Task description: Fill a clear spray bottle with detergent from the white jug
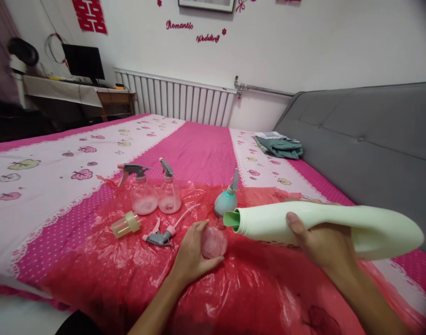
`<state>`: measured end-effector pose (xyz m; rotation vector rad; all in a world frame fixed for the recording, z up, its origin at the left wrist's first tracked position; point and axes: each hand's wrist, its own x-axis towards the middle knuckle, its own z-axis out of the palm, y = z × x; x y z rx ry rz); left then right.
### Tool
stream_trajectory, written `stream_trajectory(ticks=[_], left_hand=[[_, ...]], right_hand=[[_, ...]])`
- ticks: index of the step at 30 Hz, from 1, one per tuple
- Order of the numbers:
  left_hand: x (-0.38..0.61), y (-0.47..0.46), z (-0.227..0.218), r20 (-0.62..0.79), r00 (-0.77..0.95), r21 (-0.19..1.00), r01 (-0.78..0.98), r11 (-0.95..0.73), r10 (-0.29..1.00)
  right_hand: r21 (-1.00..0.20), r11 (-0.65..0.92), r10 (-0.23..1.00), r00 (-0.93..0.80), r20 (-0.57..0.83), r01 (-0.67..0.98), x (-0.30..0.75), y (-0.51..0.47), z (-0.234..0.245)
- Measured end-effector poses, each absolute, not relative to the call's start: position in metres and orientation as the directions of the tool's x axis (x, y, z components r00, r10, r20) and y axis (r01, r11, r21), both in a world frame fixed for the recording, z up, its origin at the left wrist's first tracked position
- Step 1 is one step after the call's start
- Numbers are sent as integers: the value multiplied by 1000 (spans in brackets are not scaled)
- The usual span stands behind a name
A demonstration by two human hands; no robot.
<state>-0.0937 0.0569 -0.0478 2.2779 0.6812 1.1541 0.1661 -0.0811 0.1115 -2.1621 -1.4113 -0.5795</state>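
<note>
In the lower middle of the frame, the left hand (193, 260) curves its thumb and fingers around a small clear round bottle (213, 243). Right of centre, the right hand (326, 244) grips a pale green jug (317, 213) by its handle; the two hands are apart from each other. The jug lies nearly level, its spout (229, 218) pointing left over the small bottle's neck; whether they touch, I cannot tell.

Just behind stands a teal spray bottle (224, 204). Left of the left hand lie a grey-and-pink spray head (161, 237) with a thin tube and, farther left, a yellowish cap (125, 224) on its side. Behind these, two clear spray bottles (169, 197) stand upright side by side, with some foam or liquid inside.

All rest on a red plastic sheet (136, 279) over a pink-and-white bedspread (199, 144). Folded clothes (280, 147) lie at upper right, near a grey headboard (366, 116). A radiator (178, 96) spans the upper middle; a monitor (83, 61) stands on a desk (117, 98) at upper left.
</note>
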Motion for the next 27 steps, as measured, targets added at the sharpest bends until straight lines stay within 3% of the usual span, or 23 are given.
stream_trajectory(ticks=[18,27], left_hand=[[-94,57,-47,575,523,621,222,-752,630],[-94,56,-46,564,530,632,216,-744,633]], right_hand=[[-119,-365,716,360,598,923,165,-83,113],[-153,-372,718,388,578,915,168,-82,112]])
